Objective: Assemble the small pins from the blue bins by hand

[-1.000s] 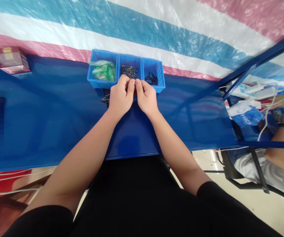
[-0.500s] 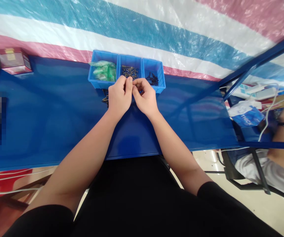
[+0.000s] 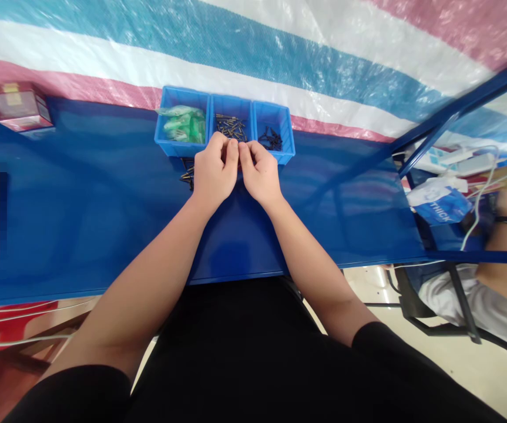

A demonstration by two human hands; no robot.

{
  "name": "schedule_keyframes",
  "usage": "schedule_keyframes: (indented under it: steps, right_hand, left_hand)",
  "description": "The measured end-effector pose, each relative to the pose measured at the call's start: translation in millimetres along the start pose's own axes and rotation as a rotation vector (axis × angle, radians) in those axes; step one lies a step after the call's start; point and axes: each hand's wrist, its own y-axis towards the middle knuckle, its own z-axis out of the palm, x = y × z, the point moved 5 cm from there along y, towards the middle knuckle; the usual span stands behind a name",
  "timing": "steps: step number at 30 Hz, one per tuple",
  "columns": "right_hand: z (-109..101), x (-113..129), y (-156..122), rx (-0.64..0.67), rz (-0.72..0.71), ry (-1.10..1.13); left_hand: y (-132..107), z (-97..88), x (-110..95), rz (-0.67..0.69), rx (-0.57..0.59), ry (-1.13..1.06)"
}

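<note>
My left hand point(image 3: 216, 167) and my right hand point(image 3: 259, 170) meet at the fingertips just in front of three joined blue bins. Both are closed in a pinch, and whatever they hold is too small or hidden to make out. Brass-coloured, screw-like pins point(image 3: 231, 126) lie in the middle bin point(image 3: 232, 104). The right bin point(image 3: 286, 135) has small black screw-like parts point(image 3: 271, 138), and the left bin point(image 3: 169, 147) contains a green and clear plastic bag point(image 3: 185, 124). Beside my left hand, a few dark and brass pieces point(image 3: 187, 175) lie on the table, partly covered by it.
The blue table point(image 3: 103, 223) backs onto a striped plastic sheet point(image 3: 253, 47). A pink box point(image 3: 22, 107) stands at the far left. On the right are a blue metal frame point(image 3: 451, 117), a blue-white packet point(image 3: 442, 202), white cables and another person's arm point(image 3: 506, 247).
My right thumb has straightened up alongside the fingers, its tip now next to my left thumb. Both hands stay at the same spot; the view has shifted slightly.
</note>
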Motion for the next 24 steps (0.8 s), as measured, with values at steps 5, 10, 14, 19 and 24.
schedule_keyframes:
  steps: [5, 10, 14, 19, 24]
  right_hand:
    - [0.6, 0.7, -0.4, 0.006, 0.022, -0.01]
    - [1.2, 1.2, -0.7, 0.02, 0.008, 0.012]
    - [2.2, 0.4, -0.7, 0.032, -0.008, 0.027]
    - [2.8, -1.1, -0.2, 0.033, -0.038, 0.033]
    - [3.8, -0.2, -0.5, 0.046, -0.069, 0.025]
  left_hand:
    - [-0.2, 0.2, 0.3, -0.002, -0.004, 0.003]
    - [-0.1, -2.7, -3.6, -0.007, -0.01, -0.002]
    - [0.8, -4.4, -4.8, -0.005, -0.029, -0.006]
    - [1.3, -4.2, -4.4, -0.002, -0.031, -0.003]
    - [1.4, -4.4, -4.6, -0.009, -0.029, -0.011]
